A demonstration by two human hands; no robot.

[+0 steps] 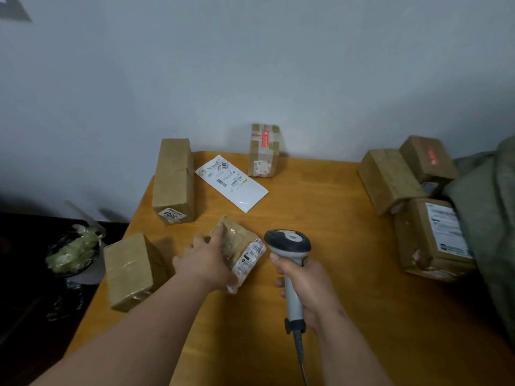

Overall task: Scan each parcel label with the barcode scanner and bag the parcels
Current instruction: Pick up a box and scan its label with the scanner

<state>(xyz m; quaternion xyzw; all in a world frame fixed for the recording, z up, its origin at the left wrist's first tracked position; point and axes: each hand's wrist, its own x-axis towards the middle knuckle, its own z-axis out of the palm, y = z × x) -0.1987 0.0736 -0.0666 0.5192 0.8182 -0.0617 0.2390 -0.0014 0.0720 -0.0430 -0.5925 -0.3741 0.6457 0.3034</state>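
My left hand point(204, 260) grips a small brown parcel point(237, 246) wrapped in clear tape, tilted up off the wooden table point(334, 274), its white label point(249, 257) facing right. My right hand point(309, 285) holds the grey and white barcode scanner point(288, 243) by its handle, the head just right of that label. A white mailer point(231, 182) with a printed label lies flat behind. A grey-green bag point(490, 218) hangs at the right edge.
Cardboard boxes stand around: a tall one point(172, 179) marked 3003 at the left, a block point(129, 271) at the table's left edge, a taped one point(263, 150) by the wall, three point(390, 179) stacked on the right. A bin point(72, 252) sits on the floor to the left.
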